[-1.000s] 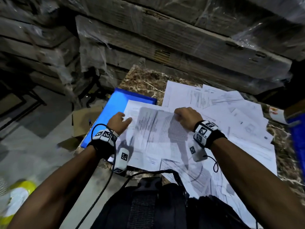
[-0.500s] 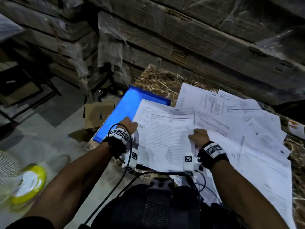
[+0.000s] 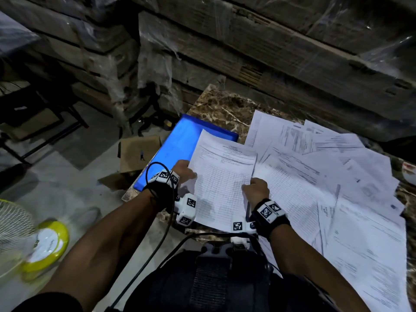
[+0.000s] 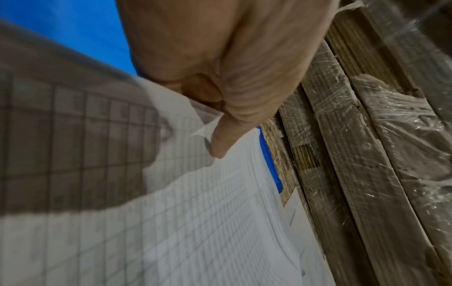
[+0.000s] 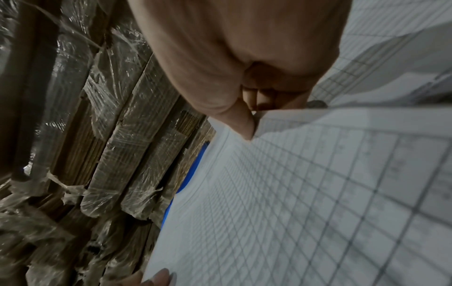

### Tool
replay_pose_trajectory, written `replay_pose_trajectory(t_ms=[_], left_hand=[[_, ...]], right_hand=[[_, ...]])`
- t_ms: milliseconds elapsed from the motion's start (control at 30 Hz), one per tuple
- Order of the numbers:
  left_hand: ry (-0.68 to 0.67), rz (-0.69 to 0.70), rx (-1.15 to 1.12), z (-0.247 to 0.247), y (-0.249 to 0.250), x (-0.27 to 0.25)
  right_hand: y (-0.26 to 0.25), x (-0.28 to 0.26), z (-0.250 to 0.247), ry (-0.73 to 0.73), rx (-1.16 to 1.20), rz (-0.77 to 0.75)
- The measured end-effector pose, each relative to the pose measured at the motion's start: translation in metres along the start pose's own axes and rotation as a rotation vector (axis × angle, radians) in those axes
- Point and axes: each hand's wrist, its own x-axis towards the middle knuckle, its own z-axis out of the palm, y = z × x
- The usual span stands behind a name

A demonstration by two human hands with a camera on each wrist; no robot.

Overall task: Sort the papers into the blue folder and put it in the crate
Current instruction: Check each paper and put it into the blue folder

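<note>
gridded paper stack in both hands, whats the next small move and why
Probably slide the white gridded paper stack left to lie squarely on the open blue plastic folder. The left hand and right hand pinch its side edges, and it only partly overlaps the folder.
</note>
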Motion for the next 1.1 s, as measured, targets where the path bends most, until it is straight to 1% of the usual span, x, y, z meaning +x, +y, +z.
replay_pose_trajectory(t_ms=[67, 167, 200, 267, 333, 367, 433, 500, 533, 567, 667, 767, 800, 900, 967, 1100], left_hand=[[-0.023, 0.073, -0.039, 0.001, 0.0, -0.003], [0.079, 0.193, -0.145, 0.002, -0.002, -0.014], [0.088, 0.227, -0.204, 0.002, -0.002, -0.017], [0.057, 0.294, -0.285, 0.002, 0.005, -0.024], [0.039, 0.352, -0.318, 0.0, 0.018, -0.034], [0.037, 0.383, -0.338, 0.001, 0.024, -0.036], [0.026, 0.424, -0.385, 0.001, 0.039, -0.042], [0.018, 0.478, -0.402, 0.003, 0.05, -0.047], [0.019, 0.511, -0.389, 0.004, 0.058, -0.046], [0.037, 0.529, -0.388, 0.005, 0.059, -0.046], [0.048, 0.574, -0.335, 0.012, 0.071, -0.043], [0.042, 0.573, -0.231, 0.022, 0.082, -0.037], [0.058, 0.575, -0.198, 0.025, 0.084, -0.034], [0.14, 0.624, -0.097, 0.036, 0.098, -0.03], [0.169, 0.662, -0.105, 0.045, 0.11, -0.032], [0.155, 0.697, -0.132, 0.06, 0.126, -0.035]], right_hand=[[0.002, -0.003, -0.002, -0.009, 0.009, -0.028], [0.011, -0.003, -0.009, 0.012, 0.032, -0.072], [0.013, -0.003, -0.012, 0.032, 0.088, -0.084], [0.017, -0.004, -0.02, 0.056, 0.265, -0.09], [0.014, -0.007, -0.03, 0.056, 0.445, -0.048], [0.012, -0.01, -0.037, 0.033, 0.543, -0.028], [0.009, -0.018, -0.053, -0.055, 0.723, -0.036], [0.008, -0.025, -0.066, -0.129, 0.827, -0.064], [0.01, -0.028, -0.072, -0.127, 0.85, -0.081], [0.011, -0.029, -0.075, -0.109, 0.832, -0.099], [0.015, -0.03, -0.088, 0.068, 0.744, -0.175], [0.018, -0.033, -0.104, 0.243, 0.623, -0.288], [0.017, -0.036, -0.109, 0.279, 0.603, -0.327], [0.019, -0.043, -0.125, 0.344, 0.658, -0.392], [0.022, -0.049, -0.135, 0.381, 0.684, -0.429], [0.034, -0.061, -0.15, 0.442, 0.753, -0.47]])
